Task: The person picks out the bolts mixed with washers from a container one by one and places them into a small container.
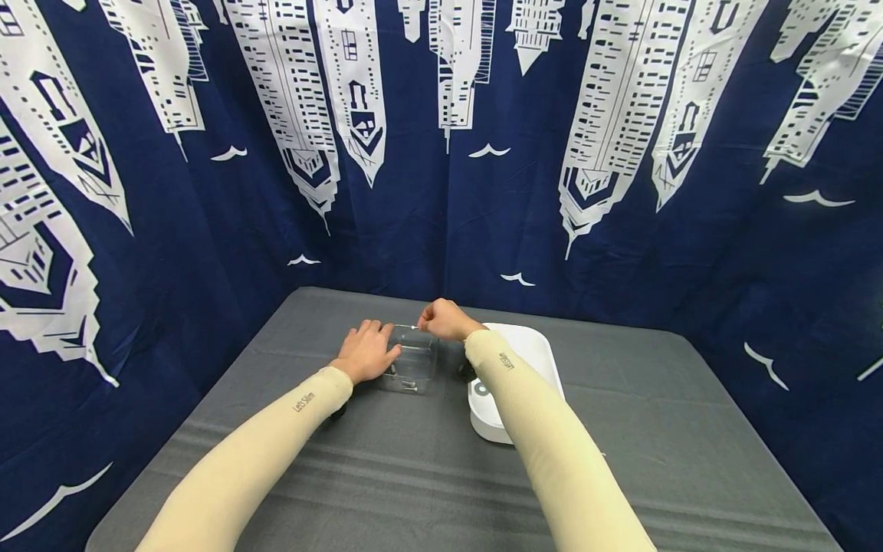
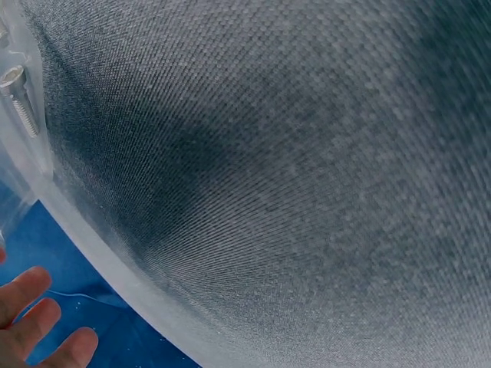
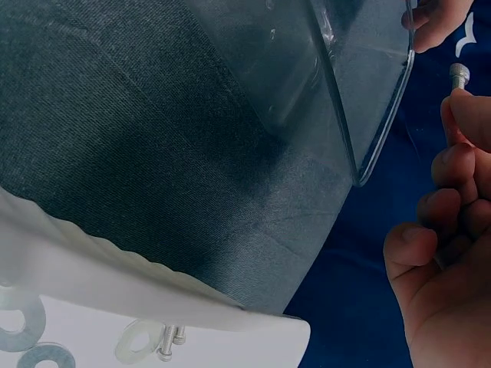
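Observation:
My right hand (image 1: 447,319) pinches a small metal socket-head bolt (image 3: 459,75) between thumb and finger, beside the upper edge of a clear plastic container (image 1: 418,354). The bolt's head shows above the fingertips in the right wrist view; the grip hides most of its shank. My left hand (image 1: 366,351) rests at the container's left side, its fingers relaxed and spread. Inside the container lie loose bolts (image 2: 24,100). Just right of it stands a white tray (image 1: 491,431), partly under my right forearm. Flat washers (image 3: 50,355) and more bolts (image 3: 166,343) are in that tray.
A grey cloth-covered table (image 1: 386,491) bears the container and the tray. Behind it hangs a dark blue curtain (image 1: 414,222) with white building prints, close to the table's far edge. A dark object (image 1: 467,372) shows between container and tray.

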The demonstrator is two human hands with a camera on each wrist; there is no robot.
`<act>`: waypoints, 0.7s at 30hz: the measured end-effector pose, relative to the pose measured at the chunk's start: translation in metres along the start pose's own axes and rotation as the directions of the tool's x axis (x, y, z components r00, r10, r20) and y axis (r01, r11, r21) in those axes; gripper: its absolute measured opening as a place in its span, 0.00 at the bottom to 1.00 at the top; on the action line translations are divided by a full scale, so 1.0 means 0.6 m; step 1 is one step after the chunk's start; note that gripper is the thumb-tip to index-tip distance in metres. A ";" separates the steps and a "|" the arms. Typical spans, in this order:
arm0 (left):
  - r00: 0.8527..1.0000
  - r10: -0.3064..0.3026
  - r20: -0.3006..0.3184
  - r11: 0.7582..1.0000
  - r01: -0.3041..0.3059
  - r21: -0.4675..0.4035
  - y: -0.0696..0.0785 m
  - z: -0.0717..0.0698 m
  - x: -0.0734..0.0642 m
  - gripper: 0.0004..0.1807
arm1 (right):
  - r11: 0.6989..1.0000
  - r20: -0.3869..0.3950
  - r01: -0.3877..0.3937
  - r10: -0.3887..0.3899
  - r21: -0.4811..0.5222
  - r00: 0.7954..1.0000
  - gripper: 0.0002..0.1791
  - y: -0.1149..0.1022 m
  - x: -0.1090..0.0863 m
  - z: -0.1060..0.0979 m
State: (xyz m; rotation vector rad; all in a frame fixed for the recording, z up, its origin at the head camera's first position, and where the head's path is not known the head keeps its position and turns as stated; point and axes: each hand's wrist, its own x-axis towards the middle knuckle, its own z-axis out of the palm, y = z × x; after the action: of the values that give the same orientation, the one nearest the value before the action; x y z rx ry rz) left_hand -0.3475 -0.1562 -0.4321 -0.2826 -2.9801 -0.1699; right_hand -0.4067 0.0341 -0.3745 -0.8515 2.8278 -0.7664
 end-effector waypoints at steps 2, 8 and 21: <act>1.000 -0.002 0.006 1.000 0.002 0.004 0.001 0.001 0.000 0.33 | 1.000 0.003 -0.003 0.003 -0.006 1.000 0.08 0.000 0.001 0.001; 1.000 -0.010 0.025 1.000 0.010 0.017 0.003 0.000 0.001 0.33 | 1.000 0.015 0.006 -0.006 0.018 1.000 0.09 0.003 0.006 0.004; 1.000 -0.003 0.014 1.000 0.003 0.017 0.002 -0.001 0.001 0.33 | 0.999 -0.002 0.027 -0.027 0.033 1.000 0.07 0.007 -0.003 0.001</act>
State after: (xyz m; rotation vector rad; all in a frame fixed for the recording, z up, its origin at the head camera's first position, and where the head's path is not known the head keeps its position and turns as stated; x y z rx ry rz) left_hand -0.3477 -0.1553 -0.4311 -0.2789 -2.9944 -0.1432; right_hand -0.4070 0.0379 -0.3774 -0.8863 2.8022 -0.8147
